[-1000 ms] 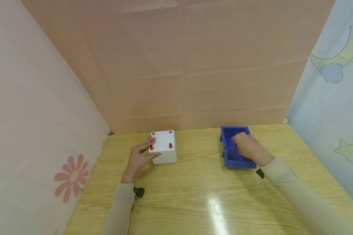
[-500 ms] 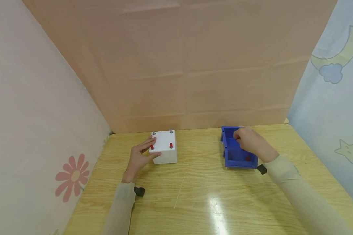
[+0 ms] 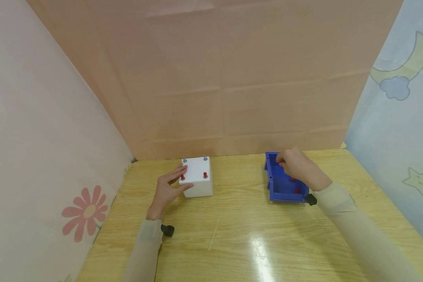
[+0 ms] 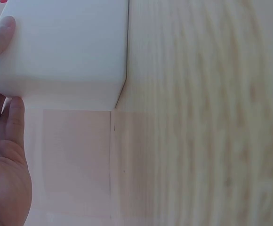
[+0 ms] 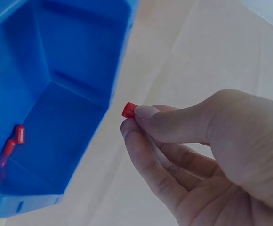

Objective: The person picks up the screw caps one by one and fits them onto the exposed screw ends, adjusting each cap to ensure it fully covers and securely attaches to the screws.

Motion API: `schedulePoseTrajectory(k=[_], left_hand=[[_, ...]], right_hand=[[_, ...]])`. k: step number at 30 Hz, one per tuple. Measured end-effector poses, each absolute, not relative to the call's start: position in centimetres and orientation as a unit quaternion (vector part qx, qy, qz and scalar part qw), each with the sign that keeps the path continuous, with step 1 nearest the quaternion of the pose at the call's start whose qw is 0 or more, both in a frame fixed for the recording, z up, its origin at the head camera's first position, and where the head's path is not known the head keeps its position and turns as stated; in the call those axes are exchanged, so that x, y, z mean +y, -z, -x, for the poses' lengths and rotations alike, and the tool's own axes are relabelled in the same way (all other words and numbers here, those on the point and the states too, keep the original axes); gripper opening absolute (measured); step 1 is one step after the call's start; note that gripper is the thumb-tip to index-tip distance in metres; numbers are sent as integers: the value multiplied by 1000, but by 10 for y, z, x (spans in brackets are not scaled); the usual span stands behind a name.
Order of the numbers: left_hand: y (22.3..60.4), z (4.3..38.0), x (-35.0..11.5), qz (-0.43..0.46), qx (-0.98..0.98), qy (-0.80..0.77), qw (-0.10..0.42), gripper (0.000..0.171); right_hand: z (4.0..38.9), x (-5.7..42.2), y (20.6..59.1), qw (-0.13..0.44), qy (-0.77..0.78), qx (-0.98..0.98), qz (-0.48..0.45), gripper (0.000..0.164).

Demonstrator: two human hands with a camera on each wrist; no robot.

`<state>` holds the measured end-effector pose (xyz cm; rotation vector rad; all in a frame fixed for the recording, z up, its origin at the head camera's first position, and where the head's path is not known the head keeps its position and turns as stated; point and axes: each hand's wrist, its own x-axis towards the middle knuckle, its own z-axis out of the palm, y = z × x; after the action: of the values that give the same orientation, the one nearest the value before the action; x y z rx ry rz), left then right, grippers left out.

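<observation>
A white box (image 3: 197,188) sits at the back left of the table. My left hand (image 3: 166,192) grips its left side, thumb at the front face and fingers reaching over the top. Two red caps (image 3: 205,174) cover the front metal posts on the box. Both rear posts (image 3: 205,158) are bare metal. Over the blue bin (image 3: 289,198), my right hand (image 3: 300,169) pinches a small red cap (image 5: 128,110) between thumb and forefinger, plain in the right wrist view. More red caps (image 5: 20,133) lie on the bin floor.
The wood-grain table (image 3: 232,231) carries both box and bin, with a stretch of tabletop between them. Brown paper (image 3: 225,78) stands upright behind. Printed cloth panels (image 3: 384,129) flank the table on both sides.
From low inside the bin, my right hand has risen slightly toward its back edge, uncovering red caps on the bin floor. My left hand has stayed on the white box.
</observation>
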<state>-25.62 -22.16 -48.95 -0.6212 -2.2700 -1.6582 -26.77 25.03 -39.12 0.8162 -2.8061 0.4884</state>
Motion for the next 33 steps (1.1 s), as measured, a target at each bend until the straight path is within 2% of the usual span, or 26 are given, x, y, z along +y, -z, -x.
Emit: schedulePoseTrajectory(k=[5, 33], left_hand=[[491, 257, -223, 220, -779, 571, 137, 56], [489, 257, -216, 219, -780, 569, 138, 55]], right_hand=[[270, 243, 387, 98, -173, -941, -274, 13], [278, 217, 374, 111, -217, -936, -252, 14]])
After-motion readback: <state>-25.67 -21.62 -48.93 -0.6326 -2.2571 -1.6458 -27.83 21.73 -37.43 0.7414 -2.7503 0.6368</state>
